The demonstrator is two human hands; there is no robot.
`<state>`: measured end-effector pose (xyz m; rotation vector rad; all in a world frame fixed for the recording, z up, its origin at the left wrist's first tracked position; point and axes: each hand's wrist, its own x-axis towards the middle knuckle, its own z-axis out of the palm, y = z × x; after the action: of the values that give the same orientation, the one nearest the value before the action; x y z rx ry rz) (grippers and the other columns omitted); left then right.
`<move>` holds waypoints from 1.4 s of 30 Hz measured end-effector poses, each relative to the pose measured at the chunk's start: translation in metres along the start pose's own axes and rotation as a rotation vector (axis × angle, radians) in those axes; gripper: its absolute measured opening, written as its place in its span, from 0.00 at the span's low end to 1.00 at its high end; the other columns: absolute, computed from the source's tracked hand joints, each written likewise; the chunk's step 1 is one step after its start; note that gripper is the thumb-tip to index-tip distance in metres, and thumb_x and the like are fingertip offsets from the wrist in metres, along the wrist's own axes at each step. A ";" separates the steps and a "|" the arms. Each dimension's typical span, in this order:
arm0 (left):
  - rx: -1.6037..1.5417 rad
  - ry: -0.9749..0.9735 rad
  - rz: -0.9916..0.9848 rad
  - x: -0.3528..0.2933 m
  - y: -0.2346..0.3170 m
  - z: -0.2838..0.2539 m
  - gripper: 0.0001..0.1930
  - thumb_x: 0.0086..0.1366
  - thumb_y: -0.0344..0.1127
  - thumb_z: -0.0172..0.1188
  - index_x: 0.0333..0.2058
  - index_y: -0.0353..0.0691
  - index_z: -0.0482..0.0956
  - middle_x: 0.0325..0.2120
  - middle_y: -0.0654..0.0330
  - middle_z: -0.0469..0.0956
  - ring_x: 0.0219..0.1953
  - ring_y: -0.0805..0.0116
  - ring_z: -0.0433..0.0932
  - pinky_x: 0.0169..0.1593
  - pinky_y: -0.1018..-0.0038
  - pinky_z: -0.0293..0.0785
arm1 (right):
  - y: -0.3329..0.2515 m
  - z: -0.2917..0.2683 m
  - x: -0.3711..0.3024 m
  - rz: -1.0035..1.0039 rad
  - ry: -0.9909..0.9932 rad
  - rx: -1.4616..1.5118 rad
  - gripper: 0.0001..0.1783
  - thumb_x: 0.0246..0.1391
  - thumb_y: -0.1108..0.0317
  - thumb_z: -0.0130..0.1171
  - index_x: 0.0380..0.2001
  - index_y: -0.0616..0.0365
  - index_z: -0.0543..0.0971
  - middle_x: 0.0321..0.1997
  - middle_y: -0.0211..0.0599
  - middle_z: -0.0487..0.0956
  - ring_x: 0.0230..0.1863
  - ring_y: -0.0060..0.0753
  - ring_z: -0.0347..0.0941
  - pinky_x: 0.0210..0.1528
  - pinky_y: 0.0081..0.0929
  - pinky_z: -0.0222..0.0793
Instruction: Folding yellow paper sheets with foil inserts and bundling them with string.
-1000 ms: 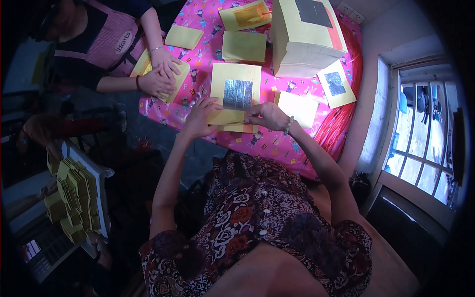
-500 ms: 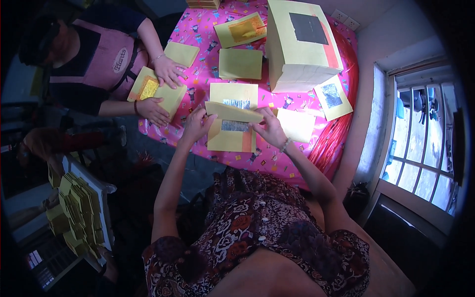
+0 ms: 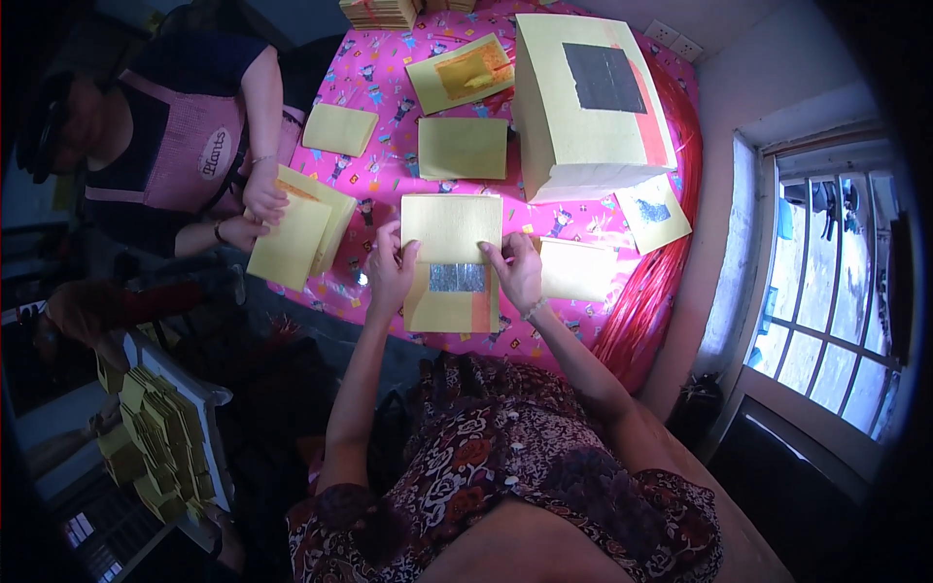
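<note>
A yellow sheet of joss paper (image 3: 449, 309) lies before me, with a silver foil patch and an orange strip on its near part. A plain yellow flap (image 3: 452, 225) covers the far part and hides what lies beneath. My left hand (image 3: 392, 272) pinches the flap's left edge between thumb and fingers. On the opposite edge, my right hand (image 3: 515, 272) grips the same flap, thumb on top. Both thumbs sit near the flap's lower corners, just above the foil.
A tall yellow paper stack (image 3: 598, 136) rises at the back right, beside red strands (image 3: 646, 311). Folded papers (image 3: 463, 149) lie on the pink patterned tablecloth (image 3: 389, 126). At left, a co-worker's hands (image 3: 262, 209) handle another yellow paper (image 3: 292, 238). A cart (image 3: 209, 389) carries yellow bundles.
The flap, raised on edge between my hands before, now lies flatter over the far part. My hands sit closer to its near corners. The co-worker's hands have drawn together on a folded paper.
</note>
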<state>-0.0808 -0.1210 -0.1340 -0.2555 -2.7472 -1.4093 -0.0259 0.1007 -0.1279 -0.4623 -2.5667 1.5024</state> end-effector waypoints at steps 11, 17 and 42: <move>0.041 0.056 -0.033 -0.001 0.002 0.008 0.20 0.61 0.32 0.62 0.50 0.40 0.67 0.21 0.60 0.72 0.21 0.63 0.74 0.26 0.65 0.67 | -0.002 0.003 0.004 0.053 -0.031 -0.099 0.20 0.54 0.57 0.64 0.27 0.65 0.72 0.25 0.45 0.71 0.25 0.44 0.71 0.29 0.39 0.68; -0.036 0.027 -0.083 0.002 0.010 0.011 0.19 0.63 0.30 0.59 0.50 0.38 0.65 0.25 0.53 0.72 0.29 0.56 0.76 0.32 0.63 0.69 | 0.008 0.010 0.007 -0.002 -0.014 -0.142 0.19 0.53 0.58 0.64 0.27 0.65 0.71 0.27 0.47 0.72 0.26 0.49 0.71 0.30 0.43 0.68; 0.545 0.173 0.105 -0.003 0.020 0.027 0.06 0.62 0.35 0.59 0.35 0.42 0.74 0.37 0.52 0.69 0.39 0.49 0.73 0.43 0.60 0.69 | 0.011 0.020 0.004 0.057 0.052 -0.196 0.21 0.51 0.56 0.65 0.35 0.61 0.71 0.34 0.49 0.73 0.33 0.55 0.75 0.34 0.49 0.71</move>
<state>-0.0739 -0.0884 -0.1337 -0.2315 -2.7859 -0.5872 -0.0329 0.0903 -0.1478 -0.5935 -2.6933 1.2428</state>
